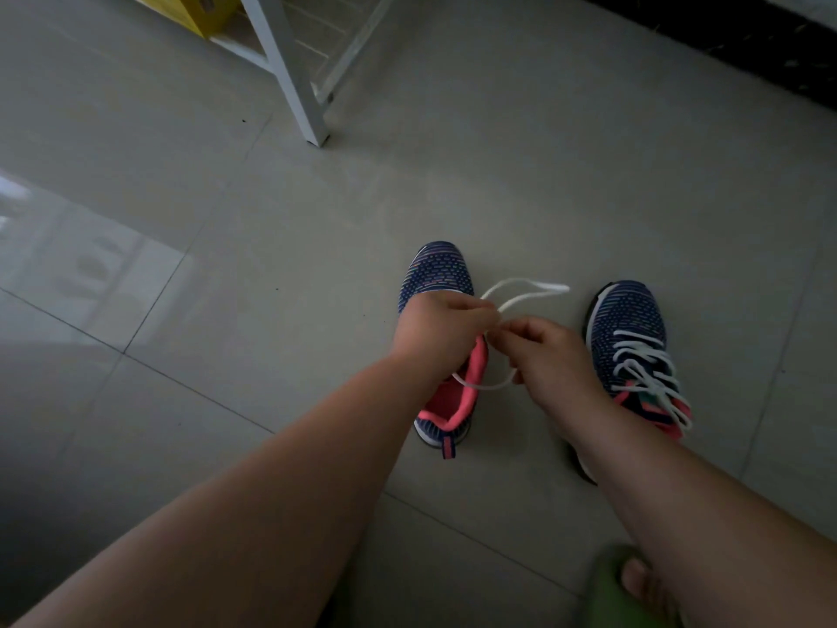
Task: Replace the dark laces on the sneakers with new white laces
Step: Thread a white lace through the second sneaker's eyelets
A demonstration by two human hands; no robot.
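Both hands working over the left sneaker [441, 283], which is sitting on the tiled floor [271, 247] right of the frame's centre, toe pointing away, pink lining showing at the heel. Left hand [441, 330] is hovering over the sneaker's midsection, grip closed, pinching the white lace [521, 290] at the fingertips. Right hand [545, 351] is sitting just beside it, grip also curled and pinching the same lace; fingertips of the two hands are nearly touching. Lace is looping out beyond the hands toward the far side, and another stretch is sagging below them back toward the sneaker's collar. Cannot tell how many eyelets are threaded, the left hand is covering them. Right sneaker [629, 337] is standing on the floor toward the right edge, well apart from the left one, already wearing white lacing [647, 369], partly hidden by the right forearm. White furniture leg [290, 79] is standing near the floor's far edge, yellow box [199, 11] behind it. Green slipper [611, 586] with toes showing at the near right corner.
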